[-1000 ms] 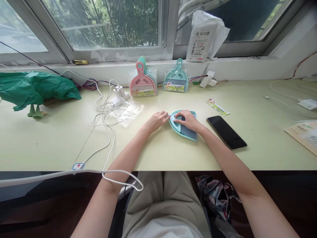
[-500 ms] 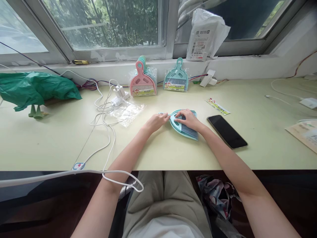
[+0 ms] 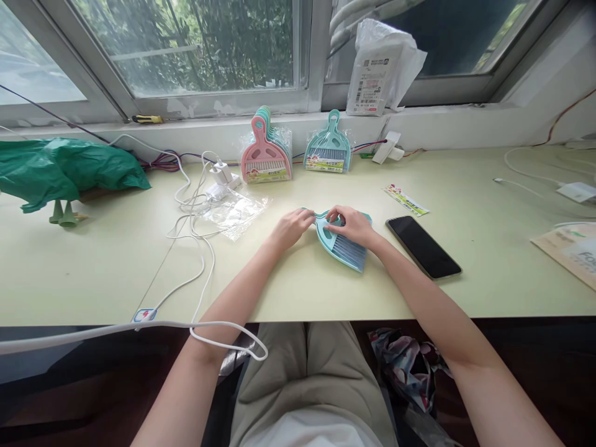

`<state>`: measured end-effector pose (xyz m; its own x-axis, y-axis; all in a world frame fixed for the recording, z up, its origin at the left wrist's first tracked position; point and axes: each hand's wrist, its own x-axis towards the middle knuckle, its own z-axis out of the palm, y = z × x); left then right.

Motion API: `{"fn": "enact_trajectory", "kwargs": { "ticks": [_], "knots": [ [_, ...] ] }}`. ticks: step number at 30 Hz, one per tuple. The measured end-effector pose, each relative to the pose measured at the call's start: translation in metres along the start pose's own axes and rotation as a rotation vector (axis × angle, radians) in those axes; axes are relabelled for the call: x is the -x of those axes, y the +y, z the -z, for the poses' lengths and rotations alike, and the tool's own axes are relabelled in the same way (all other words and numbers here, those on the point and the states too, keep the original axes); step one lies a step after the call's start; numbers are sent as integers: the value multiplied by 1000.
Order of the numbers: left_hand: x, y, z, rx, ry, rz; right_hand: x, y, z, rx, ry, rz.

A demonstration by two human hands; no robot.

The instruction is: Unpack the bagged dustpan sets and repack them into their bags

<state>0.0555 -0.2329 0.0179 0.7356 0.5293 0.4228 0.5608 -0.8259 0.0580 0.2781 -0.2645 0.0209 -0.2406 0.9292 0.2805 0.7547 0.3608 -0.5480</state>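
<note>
The left hand (image 3: pixel 292 226) is pinching the turquoise plastic dustpan (image 3: pixel 322 243) by its handle (image 3: pixel 305 209); the right hand (image 3: pixel 352 225), thumb and fingers parted, is touching the grey-bristled turquoise brush (image 3: pixel 349 251).

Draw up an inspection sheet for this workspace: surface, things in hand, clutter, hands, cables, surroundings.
Surface: pale green table, seam at left; spills, nothing seen.
Things in hand: blue-green dustpan and brush, nested, bristles toward the right.
Clutter: clear plastic wrapping, printed label strip, phone, green bag.
Hands: left hand holds the handle end; right hand rests on the set, fingers bent, grip unclear.
Cables: white cable loops past the front edge, crossing the left forearm in view.
Surroundings: window behind; wrapped package on the sill.
</note>
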Motion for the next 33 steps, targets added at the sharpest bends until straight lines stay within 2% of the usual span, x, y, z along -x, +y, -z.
{"fn": "enact_trajectory", "kwargs": {
  "ticks": [3,5,6,7,8,9,11,12,13,15,17,19,21,24,28,30,33],
  "knots": [
    [-3,1,1,174,209,160,1,-10,1,-11,83,-6],
    [-7,4,2,342,369,320,2,-17,0,-16,177,-21],
    [-10,5,3,466,410,408,2,-20,-1,-13,224,-31],
    [-12,7,3,624,393,491,3,-22,-2,-6,266,-43],
    [-14,9,4,809,310,556,4,-24,-4,3,301,-58],
    [-15,11,5,1001,171,593,4,-25,-5,15,331,-74],
    [-15,17,6,1311,-157,578,6,-26,-8,35,386,-107],
    [-14,20,7,1392,-249,551,6,-27,-9,41,409,-120],
    [-12,24,8,1434,-288,532,6,-26,-10,44,425,-127],
    [-10,29,10,1472,-272,536,6,-25,-9,40,434,-122],
    [-8,29,10,1483,-230,601,3,-19,-5,35,446,-108],
    [-9,24,9,1469,-183,695,0,-8,3,61,503,-121],
    [-10,15,7,1448,-124,768,-2,11,13,166,586,-196],
    [-10,-1,2,1475,-24,824,-2,46,27,350,504,-394],
    [-8,-17,0,1509,108,870,4,77,32,463,168,-663],
    [-7,-22,2,1521,151,893,5,81,29,474,52,-684],
    [-6,-26,4,1534,214,923,5,79,23,447,18,-582]
  ]
}}
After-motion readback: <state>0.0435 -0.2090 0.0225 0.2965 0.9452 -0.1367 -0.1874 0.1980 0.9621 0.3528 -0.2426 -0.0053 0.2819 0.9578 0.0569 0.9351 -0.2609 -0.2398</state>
